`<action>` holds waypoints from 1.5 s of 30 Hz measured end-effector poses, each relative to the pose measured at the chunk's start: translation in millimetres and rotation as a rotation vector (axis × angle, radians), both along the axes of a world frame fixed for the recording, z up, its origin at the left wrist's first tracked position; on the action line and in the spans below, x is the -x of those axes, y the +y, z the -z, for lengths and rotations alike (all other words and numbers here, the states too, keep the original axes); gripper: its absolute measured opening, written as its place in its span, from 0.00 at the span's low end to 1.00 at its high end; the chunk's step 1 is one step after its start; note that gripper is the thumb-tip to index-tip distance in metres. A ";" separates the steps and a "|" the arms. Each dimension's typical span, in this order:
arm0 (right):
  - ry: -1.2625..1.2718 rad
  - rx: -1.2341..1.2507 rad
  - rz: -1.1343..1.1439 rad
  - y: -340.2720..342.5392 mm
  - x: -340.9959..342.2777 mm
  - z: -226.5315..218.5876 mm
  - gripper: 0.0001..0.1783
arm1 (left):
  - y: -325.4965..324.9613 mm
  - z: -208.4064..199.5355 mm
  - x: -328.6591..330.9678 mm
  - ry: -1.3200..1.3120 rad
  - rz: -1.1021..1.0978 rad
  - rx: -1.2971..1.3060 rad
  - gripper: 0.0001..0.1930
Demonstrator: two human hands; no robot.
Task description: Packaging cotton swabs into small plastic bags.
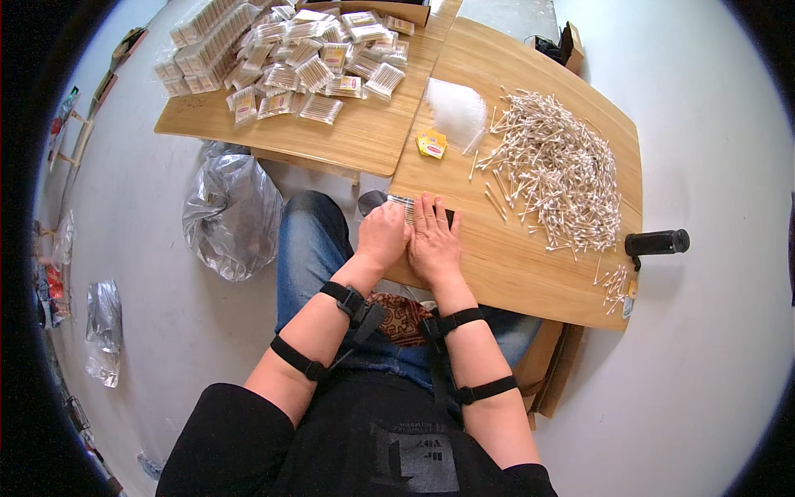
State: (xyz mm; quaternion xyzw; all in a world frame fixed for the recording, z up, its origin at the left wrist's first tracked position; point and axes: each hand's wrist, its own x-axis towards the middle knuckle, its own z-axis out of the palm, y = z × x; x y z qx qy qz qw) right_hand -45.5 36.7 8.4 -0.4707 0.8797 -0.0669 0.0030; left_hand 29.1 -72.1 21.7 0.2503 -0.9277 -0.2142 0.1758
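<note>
Near the table's front edge my left hand (383, 238) is closed, its fingers curled at a small pack of cotton swabs (401, 204); the fingertips are mostly hidden. Close against it, my right hand (436, 242) lies palm down with fingers stretched out flat, touching the right side of the pack. A flat black object (450, 217) shows partly from under the right fingers. Beyond my hands are a small stack of yellow cards (431, 144) and a sheaf of clear plastic bags (457, 112). A big heap of loose cotton swabs (563, 170) spreads to their right.
Filled swab packs (315, 73) are piled on the left tabletop (348, 145), with neat stacks behind. A black cylindrical device (657, 243) juts from the right edge near some stray swabs (614, 288). A clear plastic sack (231, 214) stands on the floor at left.
</note>
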 end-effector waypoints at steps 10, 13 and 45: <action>-0.104 0.054 0.068 21.1 3.2 -7.0 0.44 | -41.8 10.6 -9.4 0.269 -0.215 -0.009 0.08; -0.070 0.012 0.073 17.5 -3.6 -13.5 0.46 | -48.7 39.8 -5.1 0.272 -0.239 0.076 0.12; -0.076 0.011 0.040 -17.0 -19.5 -9.1 0.44 | -33.1 56.2 1.2 -0.057 -0.283 0.040 0.21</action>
